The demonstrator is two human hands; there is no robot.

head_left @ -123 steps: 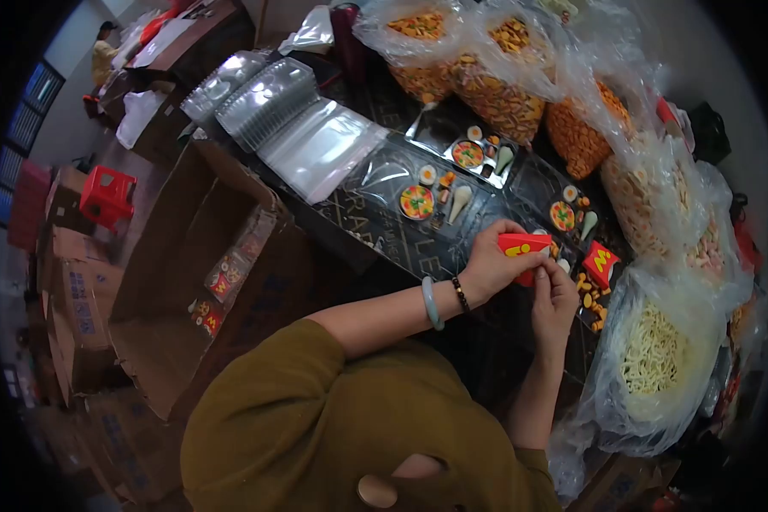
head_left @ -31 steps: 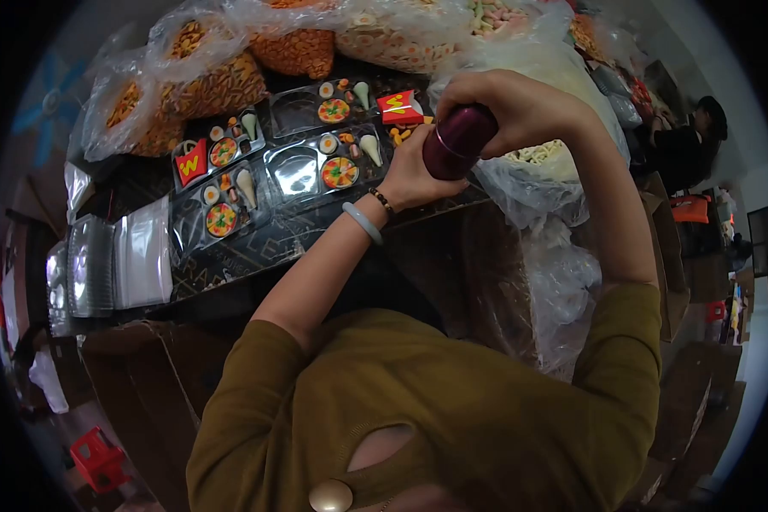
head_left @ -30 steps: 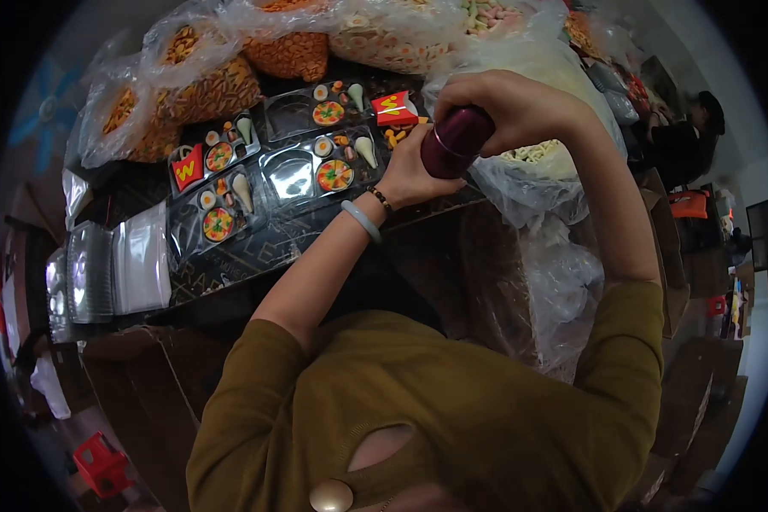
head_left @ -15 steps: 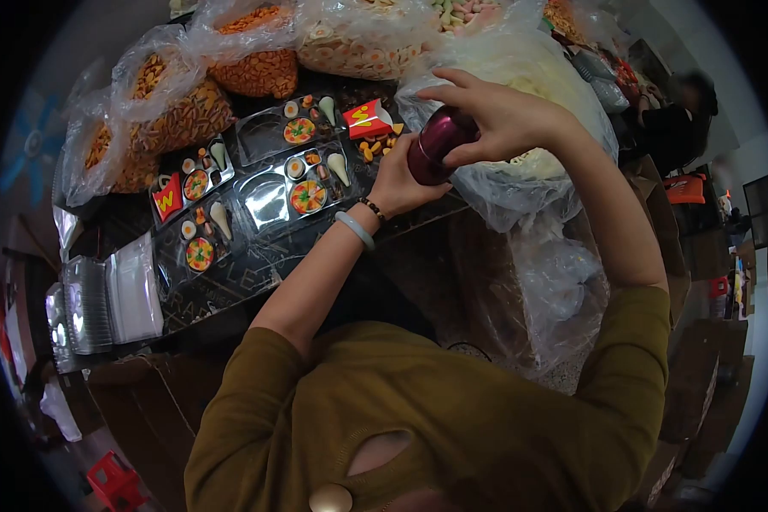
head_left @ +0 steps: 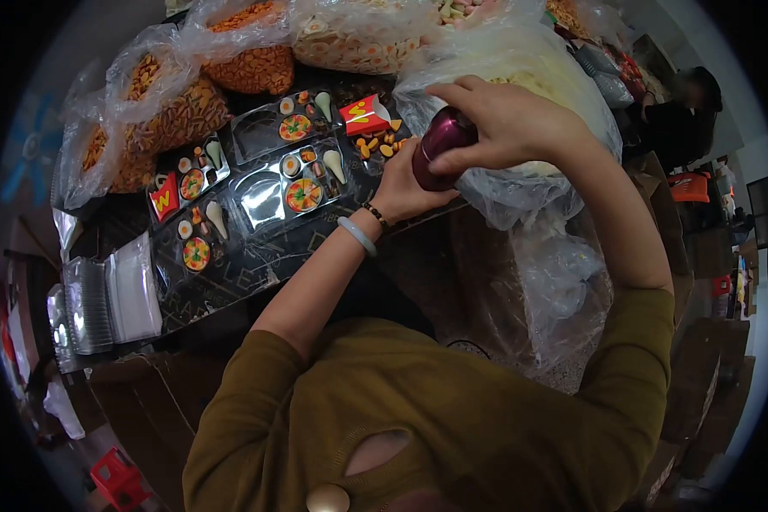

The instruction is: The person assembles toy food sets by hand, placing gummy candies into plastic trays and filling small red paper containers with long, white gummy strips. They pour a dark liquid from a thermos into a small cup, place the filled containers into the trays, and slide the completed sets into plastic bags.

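A shiny maroon thermos bottle (head_left: 443,147) with a silvery ring is tilted between my two hands over the table's front edge. My left hand (head_left: 404,189) is wrapped round its lower body; a beaded bracelet and a pale bangle circle that wrist. My right hand (head_left: 514,126) grips the upper part, thumb on the near side and fingers over the far side. Just beyond my left hand lie a red fries-box piece (head_left: 365,114) and loose small orange-brown pieces (head_left: 375,143). A clear tray (head_left: 260,201) with miniature toy food pieces lies left of my left hand.
Bags of small pieces line the back, including a brown-orange bag (head_left: 171,115) and an egg-pattern bag (head_left: 358,38). A large plastic bag (head_left: 520,72) sits behind my right hand. Stacked clear trays (head_left: 88,299) stand at left. Another person (head_left: 687,119) is at far right.
My right hand's fingers have closed in more around the top of the thermos bottle. The bottle and both hands have shifted only slightly in view.
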